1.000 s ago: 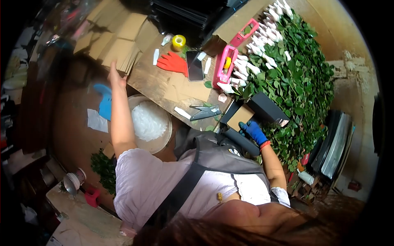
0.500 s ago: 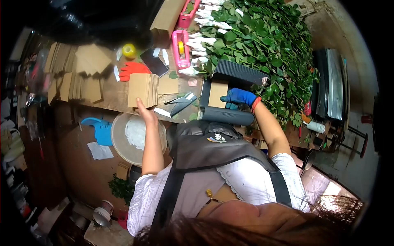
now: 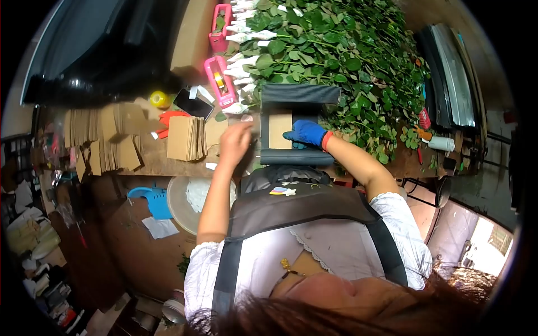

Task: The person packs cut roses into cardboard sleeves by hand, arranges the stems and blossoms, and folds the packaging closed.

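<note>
A: What was nearest the wearer?

B: A dark apron [image 3: 302,204] over a white top [image 3: 260,257], and just past it the edge of the wooden table [image 3: 158,155].

A: And the right hand [image 3: 307,134]?

B: It wore a blue glove, its darker fingers against the edge of a flat piece of cardboard [image 3: 280,129]. I couldn't tell whether they gripped it or only pressed on it.

A: Where was that cardboard?

B: Inside a black ribbed tray [image 3: 300,95] right in front of the apron, with raised walls on the near and far sides.

A: The left hand [image 3: 235,143]?

B: Bare, just left of the tray (it was rather blurred). Its fingers looked bent, but I couldn't tell whether they pinched anything.

A: What stood to the left of that?

B: A stack of cardboard [image 3: 186,138], upright on the table and well apart from the tray. Part of a red glove [image 3: 171,115] showed just behind it.

A: And farther off?

B: A phone [image 3: 193,105] near a yellow roll of tape [image 3: 161,100], then a pink tape dispenser [image 3: 226,101] beside white-wrapped bundles [image 3: 238,73]. Beyond the tray, a broad heap of green leafy stems [image 3: 347,61] ran toward the far end.
</note>
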